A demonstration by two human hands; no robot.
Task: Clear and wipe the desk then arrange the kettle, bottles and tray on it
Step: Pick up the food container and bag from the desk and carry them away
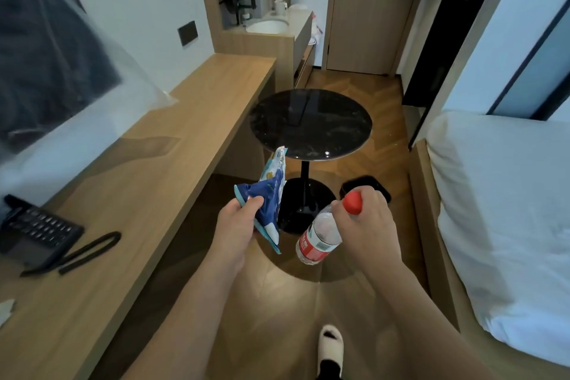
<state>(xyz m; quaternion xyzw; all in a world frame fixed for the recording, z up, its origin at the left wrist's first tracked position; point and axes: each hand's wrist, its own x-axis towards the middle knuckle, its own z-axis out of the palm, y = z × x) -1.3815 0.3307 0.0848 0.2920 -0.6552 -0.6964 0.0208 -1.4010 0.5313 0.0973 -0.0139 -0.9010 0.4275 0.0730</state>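
Both hands are full as I stand beside the desk (172,145): my left hand (237,225) pinches a crumpled blue snack packet (271,203) between thumb and fingers, and my right hand (367,219) grips a plastic water bottle (317,241) by its red cap (353,202), the body hanging tilted below my knuckles. Left of my left hand runs the long wooden desk, where a black telephone (40,231) and its looped cord (89,251) remain near my end. Ahead of both hands stands a round black side table (310,123), and just beyond my right hand, low on the floor, sits a dark container (368,185) that I judge to be a waste bin. Clearing looks to be the step in hand. To do it well, I should carry the packet over the bin before loosening my pinch, and keep the capped bottle apart, since bottles go back on the desk later. Neither kettle nor tray is in view.
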